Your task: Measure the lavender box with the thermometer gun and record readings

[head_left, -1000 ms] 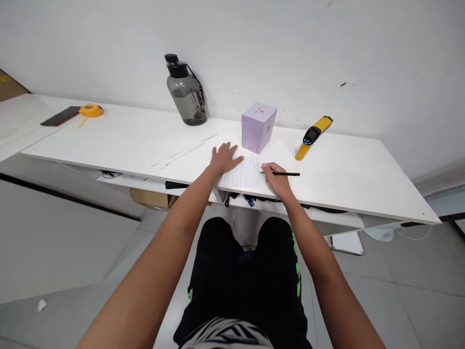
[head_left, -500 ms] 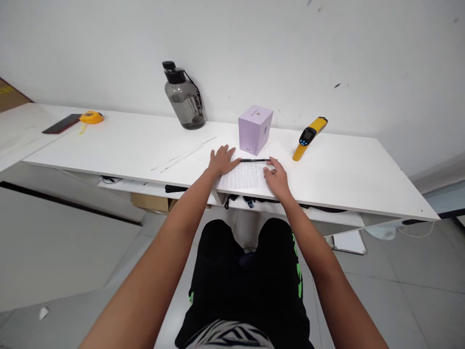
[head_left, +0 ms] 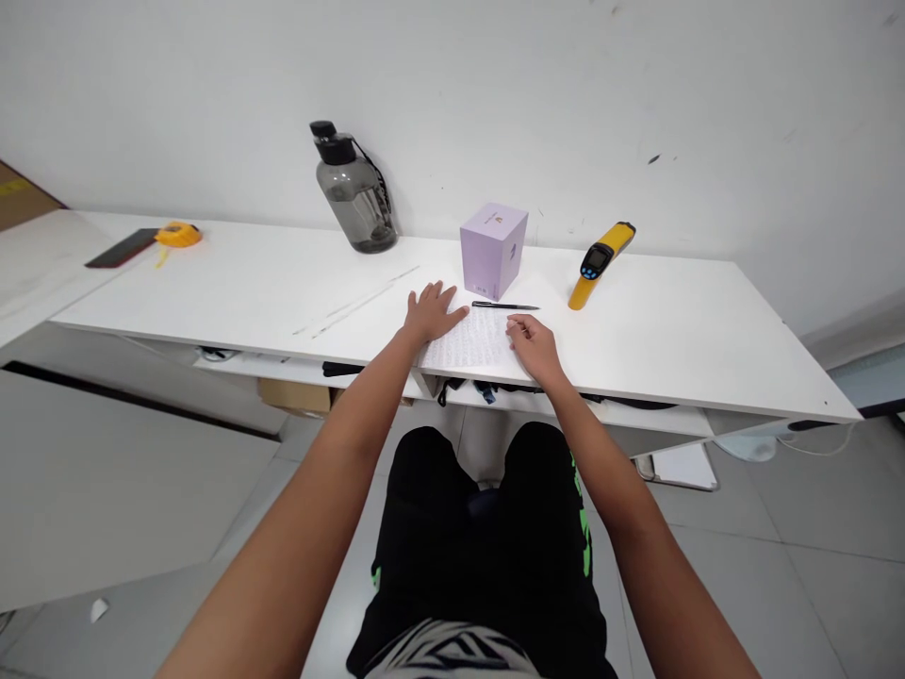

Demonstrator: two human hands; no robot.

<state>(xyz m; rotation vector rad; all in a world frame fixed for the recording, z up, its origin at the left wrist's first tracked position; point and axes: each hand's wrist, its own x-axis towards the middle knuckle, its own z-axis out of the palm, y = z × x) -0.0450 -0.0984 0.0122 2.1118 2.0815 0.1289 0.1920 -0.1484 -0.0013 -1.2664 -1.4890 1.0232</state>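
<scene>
A sheet of paper (head_left: 470,341) covered in handwriting lies at the front edge of the white desk. My left hand (head_left: 430,316) rests flat on its upper left part, fingers spread. At the right edge of the sheet, my right hand (head_left: 534,346) has its fingers curled together and closed on the paper; the thumb is partly hidden. A black pen (head_left: 505,306) lies untouched along the top of the sheet, just beyond both hands. Right behind the pen stands a light purple box (head_left: 493,251).
A grey water bottle (head_left: 357,203) stands by the wall. To the right is a yellow infrared thermometer (head_left: 600,267). Far left lie an orange tape measure (head_left: 179,234) and a dark flat object (head_left: 122,249). Beneath the white desk (head_left: 679,330), a shelf holds a cardboard box (head_left: 293,396).
My right hand has let go of the pen, which now lies on its own. It has drawn back toward me to the paper's right edge, fingers curled. My left hand stays put.
</scene>
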